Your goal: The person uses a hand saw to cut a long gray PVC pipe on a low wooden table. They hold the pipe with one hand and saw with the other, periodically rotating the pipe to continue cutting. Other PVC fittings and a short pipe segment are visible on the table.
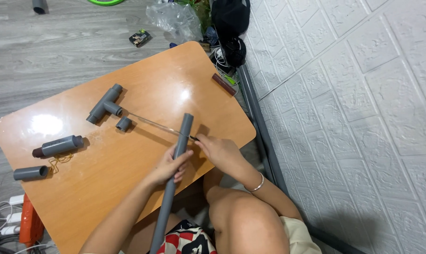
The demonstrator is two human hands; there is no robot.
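One long grey pipe (pixel 175 174) slants over the near edge of the desk (pixel 128 188), the left hand (pixel 168 167) wrapping its fingers around its middle. Right hand (pixel 220 153) fingers pinch a thin clear rod (pixel 152 123) just beside the pipe's upper part. Farther left lie a grey tee fitting (pixel 105 104) and short couplings.

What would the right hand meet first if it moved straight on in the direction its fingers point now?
The right hand points left, at the long grey pipe in the left hand. It would likely meet that pipe first; they already look nearly touching, though depth is unclear.
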